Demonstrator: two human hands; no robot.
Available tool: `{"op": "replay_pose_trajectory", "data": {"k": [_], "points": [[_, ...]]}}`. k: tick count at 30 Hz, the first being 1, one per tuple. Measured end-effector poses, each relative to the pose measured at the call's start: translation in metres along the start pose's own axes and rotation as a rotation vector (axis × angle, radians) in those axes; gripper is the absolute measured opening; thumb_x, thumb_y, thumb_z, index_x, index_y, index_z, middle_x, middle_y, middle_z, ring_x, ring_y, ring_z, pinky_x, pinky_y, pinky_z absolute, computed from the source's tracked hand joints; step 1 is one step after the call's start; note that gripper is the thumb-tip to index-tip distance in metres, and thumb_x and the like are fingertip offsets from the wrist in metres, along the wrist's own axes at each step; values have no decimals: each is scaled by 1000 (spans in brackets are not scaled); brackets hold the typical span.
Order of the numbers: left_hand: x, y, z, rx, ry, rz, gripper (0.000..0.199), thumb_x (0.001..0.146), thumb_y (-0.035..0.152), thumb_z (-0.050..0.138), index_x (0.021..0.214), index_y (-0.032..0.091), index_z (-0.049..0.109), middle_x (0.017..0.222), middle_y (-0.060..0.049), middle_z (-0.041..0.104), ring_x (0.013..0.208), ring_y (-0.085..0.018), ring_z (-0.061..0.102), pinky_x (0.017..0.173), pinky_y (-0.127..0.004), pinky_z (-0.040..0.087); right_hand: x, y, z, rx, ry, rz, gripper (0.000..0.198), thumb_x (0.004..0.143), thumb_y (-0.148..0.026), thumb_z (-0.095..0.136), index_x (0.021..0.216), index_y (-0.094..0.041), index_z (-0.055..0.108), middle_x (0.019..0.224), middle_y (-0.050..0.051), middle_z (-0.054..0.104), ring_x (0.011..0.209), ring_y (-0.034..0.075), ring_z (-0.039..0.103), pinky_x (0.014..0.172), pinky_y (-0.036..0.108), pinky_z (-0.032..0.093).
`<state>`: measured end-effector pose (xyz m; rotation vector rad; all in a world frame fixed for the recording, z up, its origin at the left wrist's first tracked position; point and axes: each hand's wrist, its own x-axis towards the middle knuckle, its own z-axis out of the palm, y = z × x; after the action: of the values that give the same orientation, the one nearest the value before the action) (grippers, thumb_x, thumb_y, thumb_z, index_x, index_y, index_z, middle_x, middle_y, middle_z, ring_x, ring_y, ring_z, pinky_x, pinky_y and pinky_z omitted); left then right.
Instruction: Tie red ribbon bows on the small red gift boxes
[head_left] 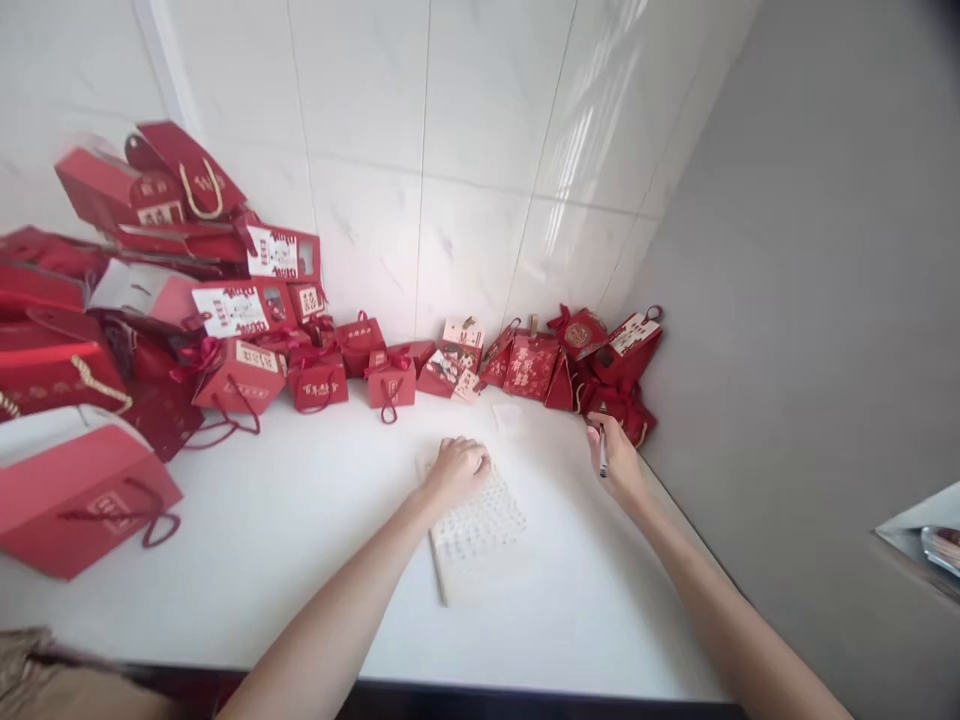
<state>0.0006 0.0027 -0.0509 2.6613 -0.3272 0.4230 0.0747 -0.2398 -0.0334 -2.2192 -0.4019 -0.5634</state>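
Observation:
A notebook (pixel 480 535), its page covered with rows of handwriting, lies slightly askew on the white table. My left hand (pixel 455 470) rests over its upper part, fingers curled in, with nothing visible in them. To the right of the notebook, my right hand (pixel 616 455) is closed round a pen (pixel 603 455), which has a pale barrel and a dark lower end. That hand is over the table, just in front of a cluster of red gift boxes (pixel 531 365); whether it touches them I cannot tell.
Many red gift boxes and bags (pixel 124 375) are heaped at the left, and smaller boxes (pixel 319 380) line the tiled wall (pixel 367 130). A grey panel (pixel 795 330) borders the white table (pixel 300 520) on the right. Something brown (pixel 67 685) sits at the bottom left.

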Motion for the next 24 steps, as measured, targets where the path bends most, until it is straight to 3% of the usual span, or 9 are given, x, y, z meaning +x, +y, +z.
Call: {"op": "replay_pose_trajectory", "data": {"k": [2, 3, 5, 8, 10, 15, 19, 24], "points": [[1, -1, 3, -24, -28, -19, 19, 84, 15, 42, 78, 17, 60, 85, -5, 66, 89, -20, 56, 86, -37, 34, -32, -21, 7, 149, -108, 42, 49, 90, -55, 21, 94, -17, 51, 92, 13, 61, 80, 22, 60, 70, 37, 50], [1, -2, 5, -34, -43, -27, 19, 84, 16, 42, 78, 17, 60, 85, -5, 66, 89, -21, 56, 86, -37, 34, -47, -31, 12, 256, -161, 96, 52, 90, -58, 20, 90, -17, 52, 79, 9, 61, 67, 18, 59, 59, 31, 50], [2, -4, 8, -54, -75, -37, 20, 84, 17, 41, 77, 16, 60, 85, -5, 66, 88, -22, 56, 86, -38, 33, -71, -47, 23, 485, -237, 258, 44, 83, -61, 43, 78, -18, 50, 58, 1, 54, 47, 13, 50, 42, 24, 41], [3, -6, 11, -76, -106, -54, 19, 84, 20, 42, 78, 17, 60, 81, -4, 66, 86, -22, 56, 86, -38, 34, -90, -57, 35, 559, -277, 383, 42, 73, -58, 60, 69, -20, 42, 46, -4, 48, 34, 9, 37, 31, 20, 26], [3, -6, 12, -87, -114, -64, 17, 83, 23, 44, 80, 18, 60, 79, -3, 65, 87, -22, 56, 88, -38, 33, -93, -58, 39, 563, -276, 416, 44, 73, -58, 60, 67, -21, 37, 45, -5, 48, 31, 8, 34, 30, 20, 23], [5, -7, 14, -98, -130, -78, 17, 81, 32, 49, 84, 18, 59, 77, -3, 64, 90, -23, 55, 88, -39, 33, -94, -57, 34, 525, -277, 417, 42, 68, -49, 68, 68, -22, 37, 43, -6, 48, 35, 9, 36, 34, 20, 27], [6, -8, 16, -97, -123, -75, 17, 81, 30, 48, 84, 18, 58, 77, -3, 64, 90, -23, 55, 89, -38, 32, -98, -57, 31, 413, -270, 364, 38, 74, -41, 58, 57, -21, 31, 43, -6, 42, 38, 7, 31, 38, 20, 25], [6, -9, 19, -87, -112, -72, 17, 81, 31, 47, 84, 18, 58, 78, -3, 64, 90, -23, 55, 87, -37, 32, -100, -54, 30, 337, -302, 331, 29, 69, -28, 51, 53, -21, 28, 43, -7, 32, 41, 7, 26, 40, 22, 21]]}}
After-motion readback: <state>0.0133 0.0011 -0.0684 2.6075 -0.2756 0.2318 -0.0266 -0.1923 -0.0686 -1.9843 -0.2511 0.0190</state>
